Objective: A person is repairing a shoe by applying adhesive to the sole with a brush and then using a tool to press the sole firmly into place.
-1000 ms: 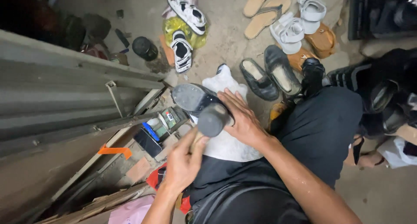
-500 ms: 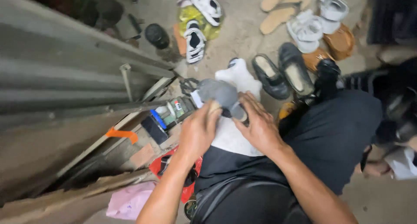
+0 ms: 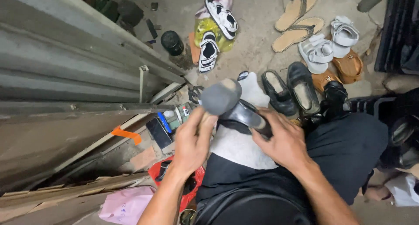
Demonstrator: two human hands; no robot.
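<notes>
Concrete floor (image 3: 257, 54) holds two tan sandals (image 3: 297, 20), two black flats (image 3: 291, 89).

The right hand (image 3: 283, 140) covers part of the shiny black leather shoe (image 3: 244, 116). The tan flat sandal (image 3: 299, 6) is cut off at the top edge.

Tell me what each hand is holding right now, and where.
Both hold one black shoe: left hand at its grey sole end, right hand around the other end.
</notes>
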